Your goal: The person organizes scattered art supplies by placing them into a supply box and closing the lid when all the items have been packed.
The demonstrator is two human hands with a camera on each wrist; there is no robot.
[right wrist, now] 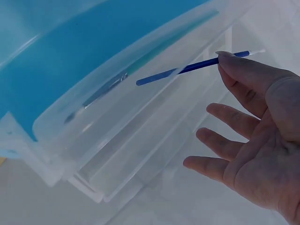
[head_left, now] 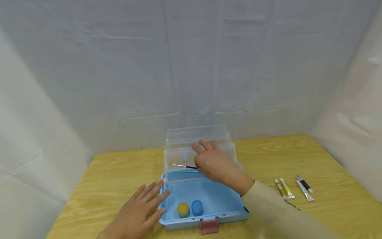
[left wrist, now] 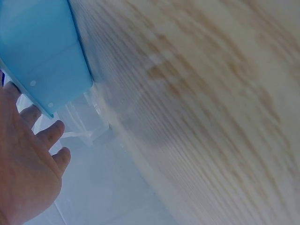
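Head view shows a wooden tabletop (head_left: 113,172) carrying an open blue storage box (head_left: 215,199) with clear fold-out trays (head_left: 191,139) stacked at its far side. The right hand (head_left: 213,164) hovers over the trays with its fingers spread and relaxed, holding nothing; a blue-handled paintbrush (head_left: 185,166) lies in a clear tray just beside its thumb, and in the right wrist view the thumb tip sits at the brush (right wrist: 187,69) handle. The left hand (head_left: 140,207) lies flat and wide on the tabletop, fingertips touching the box's left wall. Two paint jars, one yellow (head_left: 183,209) and one blue (head_left: 197,207), stand in the box's bottom. Four paint tubes (head_left: 293,189) lie well apart to the right.
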